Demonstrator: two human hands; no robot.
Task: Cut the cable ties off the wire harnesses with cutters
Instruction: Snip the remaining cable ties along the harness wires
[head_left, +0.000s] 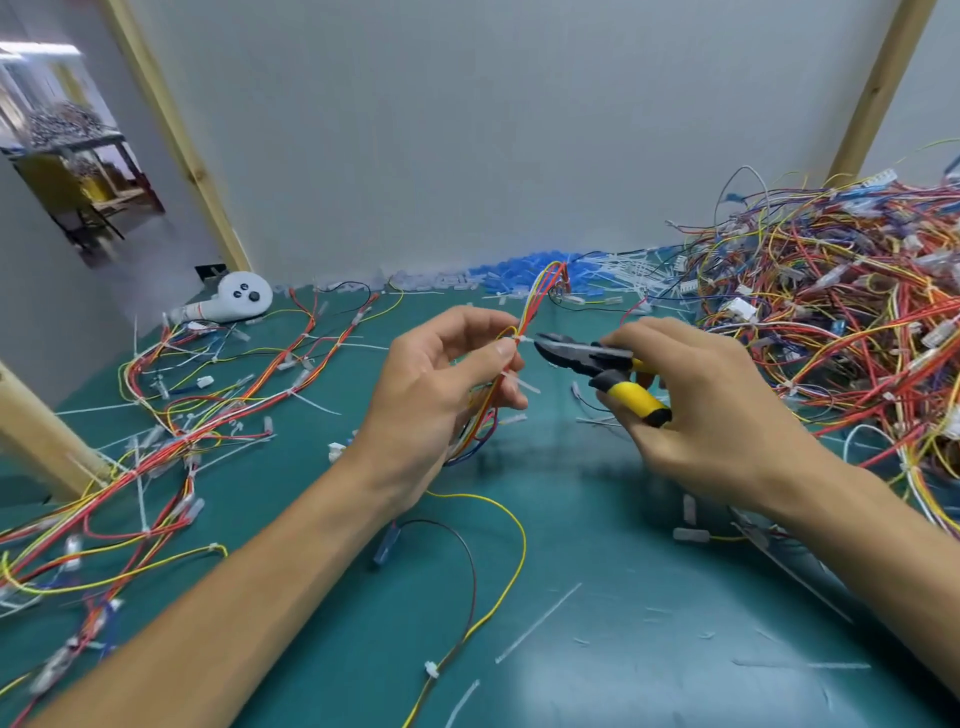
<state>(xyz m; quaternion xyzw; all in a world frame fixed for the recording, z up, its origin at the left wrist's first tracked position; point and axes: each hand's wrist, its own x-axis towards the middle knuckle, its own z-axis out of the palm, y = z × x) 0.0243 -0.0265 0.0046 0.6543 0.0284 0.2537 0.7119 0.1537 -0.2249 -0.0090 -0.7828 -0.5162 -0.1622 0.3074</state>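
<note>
My left hand (441, 395) pinches a thin wire harness (540, 291) of red, yellow and orange wires, held upright above the green mat (597, 597). A white cable tie (522, 339) wraps the harness just above my thumb; a second white tie (519, 384) sticks out lower down. My right hand (711, 410) grips black cutters (582, 356) with yellow handles. The open jaws point left, their tips right at the upper tie.
A big heap of tangled harnesses (831, 312) fills the right side. Loose harnesses (182, 426) and cut white ties litter the left of the mat. A white handheld device (234, 301) lies at the back left. Blue and white scraps (519, 275) line the back wall.
</note>
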